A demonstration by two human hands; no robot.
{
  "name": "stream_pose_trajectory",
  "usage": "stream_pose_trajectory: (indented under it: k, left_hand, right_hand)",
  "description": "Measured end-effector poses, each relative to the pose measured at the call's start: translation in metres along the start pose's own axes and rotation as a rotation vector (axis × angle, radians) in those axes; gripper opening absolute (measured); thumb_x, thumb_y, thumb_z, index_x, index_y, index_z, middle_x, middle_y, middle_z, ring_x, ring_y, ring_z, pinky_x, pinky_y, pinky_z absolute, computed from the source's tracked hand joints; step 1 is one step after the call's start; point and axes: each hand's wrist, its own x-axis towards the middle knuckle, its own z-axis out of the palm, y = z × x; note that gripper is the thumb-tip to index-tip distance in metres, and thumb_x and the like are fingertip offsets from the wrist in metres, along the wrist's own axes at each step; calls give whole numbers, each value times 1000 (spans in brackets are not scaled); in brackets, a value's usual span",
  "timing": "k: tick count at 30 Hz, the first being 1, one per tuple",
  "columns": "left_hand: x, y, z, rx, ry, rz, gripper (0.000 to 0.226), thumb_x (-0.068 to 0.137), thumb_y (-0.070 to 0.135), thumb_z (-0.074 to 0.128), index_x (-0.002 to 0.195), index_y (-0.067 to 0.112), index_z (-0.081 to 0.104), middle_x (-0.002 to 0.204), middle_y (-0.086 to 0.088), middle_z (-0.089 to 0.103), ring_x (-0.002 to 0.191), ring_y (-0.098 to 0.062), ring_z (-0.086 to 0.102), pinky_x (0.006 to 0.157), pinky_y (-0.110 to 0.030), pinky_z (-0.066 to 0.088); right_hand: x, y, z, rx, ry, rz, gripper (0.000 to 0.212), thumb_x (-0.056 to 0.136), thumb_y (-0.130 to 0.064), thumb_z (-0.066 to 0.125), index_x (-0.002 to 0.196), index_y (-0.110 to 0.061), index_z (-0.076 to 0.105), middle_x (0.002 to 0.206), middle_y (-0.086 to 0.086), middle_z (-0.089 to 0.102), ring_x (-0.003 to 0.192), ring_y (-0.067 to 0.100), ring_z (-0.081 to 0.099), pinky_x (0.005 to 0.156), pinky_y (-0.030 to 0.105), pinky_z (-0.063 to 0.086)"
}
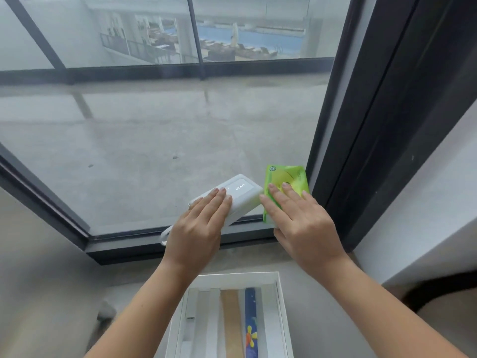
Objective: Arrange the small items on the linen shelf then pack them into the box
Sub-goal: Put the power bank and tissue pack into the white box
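left hand (198, 228) lies flat on power bank (242, 193), right hand (302, 220) on green packet (286, 174), grips spread, clasping nothing.

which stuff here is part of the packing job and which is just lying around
For the job: power bank under the left hand; green packet under the right hand; white box.
Lying about: grey lump left of the box.
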Motion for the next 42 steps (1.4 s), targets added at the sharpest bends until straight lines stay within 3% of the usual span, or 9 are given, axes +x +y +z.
stream_pose_trajectory:
  k: [8,12,16,24,29,33,40,42]
  left_hand:
    - [-72,-3,53,-7,-38,12,41,74,-12,39,105,-9,67,111,-23,64,102,-38,63,79,-48,55]
    - [-106,-10,58,0,-59,14,49,84,-8,23,103,-9,67,110,-23,65,101,-39,63,78,-46,56]
    - [-136,-15,63,6,-79,-12,41,76,-10,36,102,-10,67,110,-24,65,101,-39,63,77,-46,56]
    - [-192,-8,74,11,-115,-87,39,75,-10,40,103,-9,67,110,-22,65,101,-37,63,76,-44,56]
    - [-218,3,81,9,-179,-81,50,91,-3,20,103,-8,68,109,-22,66,100,-37,64,77,-45,56]
    - [-235,14,89,5,-238,-71,43,76,-9,34,100,-6,69,105,-19,68,97,-35,66,76,-43,57]
    - [-252,29,102,11,-342,-51,42,72,-6,37,96,-4,71,102,-19,69,92,-32,68,69,-39,58]
    - [-255,31,106,15,-360,-42,35,65,-11,53,95,-4,72,100,-19,70,90,-32,68,67,-39,58]
  right_hand:
    - [-57,-17,66,13,19,-22,45,60,4,77,104,-3,71,110,17,67,98,36,65,76,49,55]
    - [-75,-36,91,24,-9,-56,47,60,3,78,106,-3,70,111,17,67,99,36,65,78,49,53]
    - [-90,-53,107,40,-21,-111,45,63,2,76,107,-4,70,112,16,66,100,35,64,78,47,53]
    - [-129,-73,125,118,-113,-189,51,62,-1,79,111,-6,68,116,16,64,104,36,62,79,49,55]
    - [-150,-82,129,178,-160,-168,55,58,-1,84,110,-5,68,116,17,64,104,37,62,76,51,55]
    - [-166,-86,129,203,-181,-179,55,59,-3,83,112,-6,68,117,16,64,105,36,61,78,51,54]
    - [-196,-102,132,261,-218,-230,52,55,-8,85,105,-11,72,112,11,67,100,30,65,73,43,57]
    - [-203,-105,133,266,-232,-240,51,54,-9,85,103,-13,73,111,9,68,99,28,66,73,41,57]
